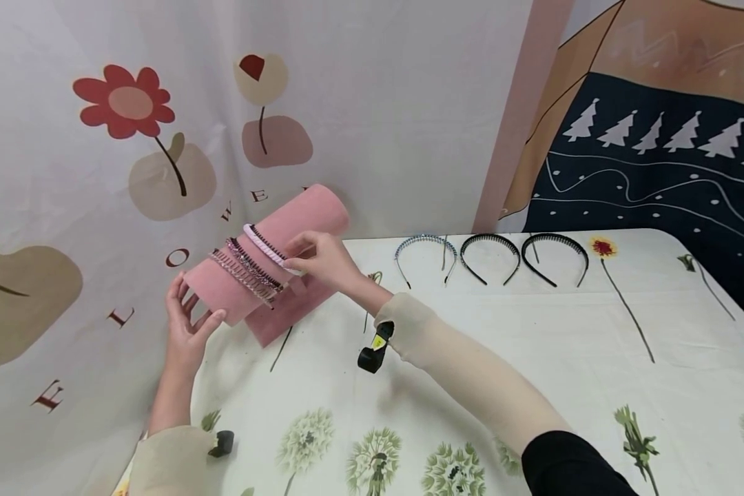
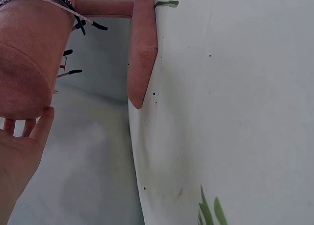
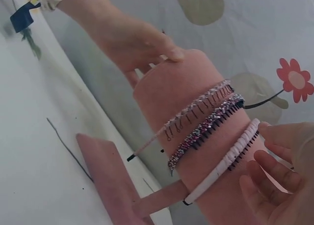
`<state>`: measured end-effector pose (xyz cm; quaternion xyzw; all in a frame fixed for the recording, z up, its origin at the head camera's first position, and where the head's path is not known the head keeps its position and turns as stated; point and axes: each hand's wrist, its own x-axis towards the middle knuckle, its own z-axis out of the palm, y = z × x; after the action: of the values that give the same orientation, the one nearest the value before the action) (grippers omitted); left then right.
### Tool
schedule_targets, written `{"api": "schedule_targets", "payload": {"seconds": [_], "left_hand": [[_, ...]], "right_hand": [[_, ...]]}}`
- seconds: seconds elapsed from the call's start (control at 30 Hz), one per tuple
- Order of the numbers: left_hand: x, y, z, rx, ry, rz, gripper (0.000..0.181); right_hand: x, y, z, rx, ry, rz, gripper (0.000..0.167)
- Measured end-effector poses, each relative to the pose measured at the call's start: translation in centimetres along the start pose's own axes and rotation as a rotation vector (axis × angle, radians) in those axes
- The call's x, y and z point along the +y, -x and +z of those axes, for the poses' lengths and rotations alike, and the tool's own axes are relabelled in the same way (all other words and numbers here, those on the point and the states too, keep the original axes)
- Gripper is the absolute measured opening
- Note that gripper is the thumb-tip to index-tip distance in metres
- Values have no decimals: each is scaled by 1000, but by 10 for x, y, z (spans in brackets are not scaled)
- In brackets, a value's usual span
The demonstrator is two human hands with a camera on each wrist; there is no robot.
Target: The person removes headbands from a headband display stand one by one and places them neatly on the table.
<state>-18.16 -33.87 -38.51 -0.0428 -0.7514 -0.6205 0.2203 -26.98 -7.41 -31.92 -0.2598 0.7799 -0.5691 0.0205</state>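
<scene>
A pink velvety headband stand [image 1: 297, 213], a padded roll on a stem and flat base, tilts at the back left of the table. Three headbands sit round the roll: a clear-beaded one [image 3: 196, 106], a dark one with purple sparkle [image 3: 201, 129] and a pale pink wrapped one [image 3: 230, 157] with black teeth. My left hand [image 1: 186, 327] grips the roll's lower left end, thumb on one side, fingers on the other. Over the roll's upper half, my right hand [image 1: 328, 262] touches the pale pink headband with one digit; its other fingers are loosely bent beside the band.
Along the table's back edge lie a blue beaded headband [image 1: 426, 239] and two black toothed headbands [image 1: 490, 238], [image 1: 554, 238]. A flower-printed white cloth [image 1: 502, 344] covers the table. Behind it hangs a printed curtain [image 1: 397, 103], close to the roll.
</scene>
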Motion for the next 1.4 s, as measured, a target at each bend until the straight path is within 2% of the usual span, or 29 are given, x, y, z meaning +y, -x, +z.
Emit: {"api": "schedule_targets", "payload": {"seconds": [0.17, 0.47, 0.57, 0.8, 1.03, 1.23, 1.4], "left_hand": [[-1, -1, 0, 0, -12, -1, 87], [0, -1, -1, -1, -45, -14, 88], [1, -1, -1, 1, -43, -12, 87], [1, 0, 1, -8, -31, -16, 87], [1, 0, 0, 5, -31, -7, 87], [2, 0, 0, 1, -36, -22, 87], [1, 0, 0, 3, -23, -10, 87]], "right_hand": [[1, 1, 9, 18, 70, -27, 30], [7, -3, 21, 45, 77, -55, 29], [9, -4, 24, 67, 109, -77, 27], [11, -6, 32, 138, 312, -72, 21], [10, -3, 33, 159, 435, -91, 16], [15, -1, 32, 166, 429, -100, 13], [23, 1, 29, 181, 396, -108, 13]]}}
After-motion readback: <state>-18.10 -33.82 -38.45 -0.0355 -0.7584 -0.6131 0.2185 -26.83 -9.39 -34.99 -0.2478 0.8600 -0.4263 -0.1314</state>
